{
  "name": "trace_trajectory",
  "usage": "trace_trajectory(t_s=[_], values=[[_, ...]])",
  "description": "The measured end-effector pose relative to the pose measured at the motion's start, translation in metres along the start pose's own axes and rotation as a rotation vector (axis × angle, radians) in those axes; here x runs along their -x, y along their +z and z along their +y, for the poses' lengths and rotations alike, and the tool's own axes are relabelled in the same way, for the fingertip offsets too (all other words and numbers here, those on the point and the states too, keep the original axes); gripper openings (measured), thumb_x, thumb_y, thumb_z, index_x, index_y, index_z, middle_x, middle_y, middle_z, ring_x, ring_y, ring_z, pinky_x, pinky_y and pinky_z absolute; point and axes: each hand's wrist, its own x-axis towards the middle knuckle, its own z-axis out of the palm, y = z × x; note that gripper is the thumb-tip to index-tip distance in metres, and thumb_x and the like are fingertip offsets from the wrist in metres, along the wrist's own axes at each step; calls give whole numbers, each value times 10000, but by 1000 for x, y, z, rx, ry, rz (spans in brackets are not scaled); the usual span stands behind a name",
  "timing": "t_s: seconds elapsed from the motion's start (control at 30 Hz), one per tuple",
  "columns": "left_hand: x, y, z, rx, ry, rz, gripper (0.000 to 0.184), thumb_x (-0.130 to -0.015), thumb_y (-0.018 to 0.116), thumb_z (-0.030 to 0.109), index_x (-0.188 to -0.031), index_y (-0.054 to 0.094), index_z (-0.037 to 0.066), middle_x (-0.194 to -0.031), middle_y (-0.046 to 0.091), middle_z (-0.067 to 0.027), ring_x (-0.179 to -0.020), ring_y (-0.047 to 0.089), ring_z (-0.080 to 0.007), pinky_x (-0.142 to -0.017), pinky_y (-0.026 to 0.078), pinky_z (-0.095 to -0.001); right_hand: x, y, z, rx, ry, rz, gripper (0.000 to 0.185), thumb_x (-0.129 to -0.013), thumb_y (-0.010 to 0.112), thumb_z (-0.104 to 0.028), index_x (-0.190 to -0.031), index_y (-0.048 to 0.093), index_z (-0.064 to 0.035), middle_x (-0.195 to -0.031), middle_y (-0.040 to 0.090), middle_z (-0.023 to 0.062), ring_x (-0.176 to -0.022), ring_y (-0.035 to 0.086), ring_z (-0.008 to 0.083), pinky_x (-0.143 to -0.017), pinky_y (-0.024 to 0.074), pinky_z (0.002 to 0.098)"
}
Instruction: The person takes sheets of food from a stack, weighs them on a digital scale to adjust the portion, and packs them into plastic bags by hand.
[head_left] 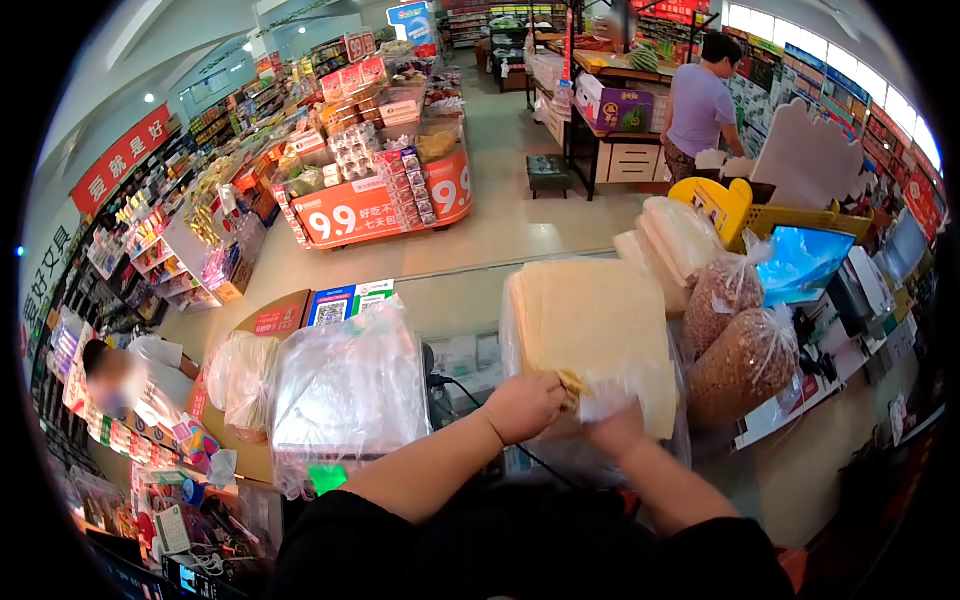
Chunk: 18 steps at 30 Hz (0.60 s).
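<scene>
My left hand (525,408) is closed, its fingers pinched on a small yellowish-brown piece (572,384) whose kind I cannot make out. Close beside it, my right hand (618,428) is smeared by motion at a thin clear plastic bag (605,398), so its grip is unclear. Both hands are over the near edge of a thick stack of pale yellow sheets (590,315), which lies in clear plastic on the counter. Left of my forearm, a pile of clear plastic bags (345,375) covers part of the counter.
Two tied bags of brown granules (740,365) stand at the right, near more folded pale sheets (675,245) and a lit monitor (805,262). A black cable (465,392) crosses the counter. One person (700,110) stands beyond; another (150,375) is at the left.
</scene>
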Motion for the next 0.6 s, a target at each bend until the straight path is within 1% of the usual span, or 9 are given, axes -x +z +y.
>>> trace_trajectory(t_s=[0.03,0.07,0.1,0.17,0.27,0.37,0.47,0.57,0.6], values=[[-3,-4,3,22,6,77,120,-806,665,180,-876,631,88,-872,596,-87,-785,635,-303,-691,536,-422,-11,0,11,-18,-26,-27,271,-811,630,-302,-982,719,-112,-1010,700,140,-925,662,352,-750,528,505],[-4,-9,8,14,15,150,131,-804,666,155,-899,609,86,-889,592,-85,-840,632,-298,-711,533,-415,-30,-17,15,-20,11,-109,234,-802,654,-260,-958,719,-97,-978,709,137,-912,670,350,-752,534,484],[-1,-9,10,17,-10,82,131,-804,662,151,-904,609,84,-891,592,-86,-857,631,-297,-728,533,-415,-51,-42,19,-24,49,-187,199,-793,677,-218,-933,719,-83,-947,719,134,-900,678,348,-754,539,463],[9,-9,11,17,-64,-49,134,-803,652,145,-913,609,82,-894,590,-89,-891,630,-297,-763,533,-415,-75,-82,24,-86,38,-9,168,-801,697,-201,-910,719,-76,-940,722,135,-933,682,334,-764,536,456],[34,25,-13,8,65,-285,152,-798,641,130,-935,614,71,-911,602,-101,-913,631,-299,-803,536,-404,-87,-118,19,-159,-19,326,167,-787,729,-157,-929,720,-69,-944,721,142,-932,680,352,-777,534,437],[36,27,-13,68,38,-266,179,-782,630,126,-946,618,55,-963,618,-127,-934,629,-325,-838,538,-404,-96,-133,29,-140,20,405,185,-784,729,-192,-940,747,-94,-971,733,121,-945,677,351,-831,529,453],[18,12,-12,123,-96,-453,263,-853,636,147,-1091,647,36,-1127,655,-123,-1038,642,-303,-874,537,-391,-108,-141,42,-91,-16,547,212,-771,724,-56,-978,687,-37,-960,695,168,-897,647,380,-798,524,416],[29,56,-44,953,-586,-233,486,-989,565,365,-1333,558,22,-1308,619,-131,-1174,614,-287,-966,507,-402,-110,-164,33,-356,36,551,214,-760,742,-76,-955,660,-42,-938,661,150,-853,618,373,-783,519,417],[24,51,-46,1273,-743,-147,548,-1002,523,414,-1383,506,20,-1334,604,-144,-1201,602,-288,-991,492,-412,-109,-177,26,-256,6,510,227,-755,757,-113,-947,653,-48,-929,651,137,-850,614,366,-779,515,423]])
